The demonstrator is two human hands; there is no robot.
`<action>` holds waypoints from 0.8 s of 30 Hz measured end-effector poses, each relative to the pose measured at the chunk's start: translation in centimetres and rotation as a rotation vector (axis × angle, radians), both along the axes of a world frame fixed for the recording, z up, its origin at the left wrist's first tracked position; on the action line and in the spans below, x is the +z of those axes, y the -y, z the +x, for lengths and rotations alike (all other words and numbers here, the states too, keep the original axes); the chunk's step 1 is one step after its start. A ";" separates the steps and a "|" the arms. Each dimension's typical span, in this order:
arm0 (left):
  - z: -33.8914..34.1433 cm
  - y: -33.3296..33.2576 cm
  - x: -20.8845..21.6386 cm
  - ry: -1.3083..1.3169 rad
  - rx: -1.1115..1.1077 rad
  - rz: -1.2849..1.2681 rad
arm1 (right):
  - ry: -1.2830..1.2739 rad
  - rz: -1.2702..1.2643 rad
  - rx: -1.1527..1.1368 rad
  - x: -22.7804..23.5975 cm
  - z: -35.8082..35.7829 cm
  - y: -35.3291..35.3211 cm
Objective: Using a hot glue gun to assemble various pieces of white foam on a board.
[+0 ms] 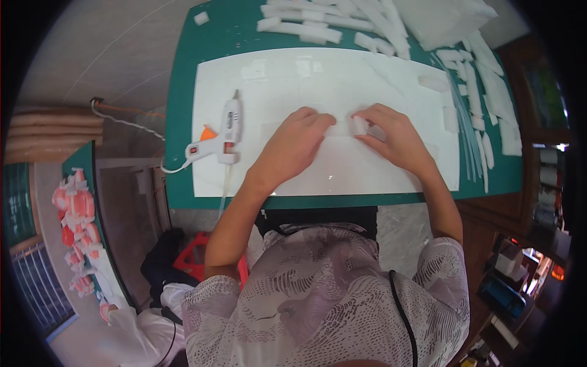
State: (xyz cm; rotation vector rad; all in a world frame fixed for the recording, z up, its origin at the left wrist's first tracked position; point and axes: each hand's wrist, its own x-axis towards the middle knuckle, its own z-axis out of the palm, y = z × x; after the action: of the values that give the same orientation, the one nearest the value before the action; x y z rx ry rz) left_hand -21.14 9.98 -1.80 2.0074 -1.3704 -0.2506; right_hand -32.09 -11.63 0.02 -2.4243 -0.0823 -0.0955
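My left hand rests low over a glossy white board, its fingers curled inward; whatever they may hold is hidden. Opposite it, my right hand pinches a small white foam block between thumb and fingers. A faint pale strip lies on the board between the two hands, hard to make out against the white. To the left of my left hand, a white hot glue gun with an orange trigger lies on the board, a glue stick coming out of its back end.
The board lies on a green table. White foam strips are heaped along the far side, beside a white plastic bag. Translucent sticks lie at the right. A cord runs to the glue gun. Another person sits at lower left.
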 end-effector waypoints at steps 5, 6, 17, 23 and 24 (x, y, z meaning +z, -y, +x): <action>1.5 -7.6 3.7 0.076 0.128 -0.162 | 0.013 0.002 -0.005 0.1 -0.8 0.2; 2.5 -10.1 3.8 0.085 0.222 -0.096 | 0.010 0.021 -0.036 0.2 -1.0 0.3; 5.0 -15.4 2.2 0.207 0.302 0.319 | 0.090 -0.023 -0.035 -0.2 -0.6 0.0; 5.5 -15.9 1.9 0.320 0.279 0.184 | 0.078 -0.043 -0.045 0.0 -0.7 -0.1; 5.3 -16.1 1.9 0.239 0.297 0.024 | 0.077 -0.051 -0.039 0.0 -0.8 -0.1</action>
State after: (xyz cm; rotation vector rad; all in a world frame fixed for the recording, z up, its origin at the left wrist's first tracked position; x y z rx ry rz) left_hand -15.83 26.07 0.08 2.2847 -1.1882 0.1103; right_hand -32.85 -11.51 -0.02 -2.4737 -0.0738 -0.2069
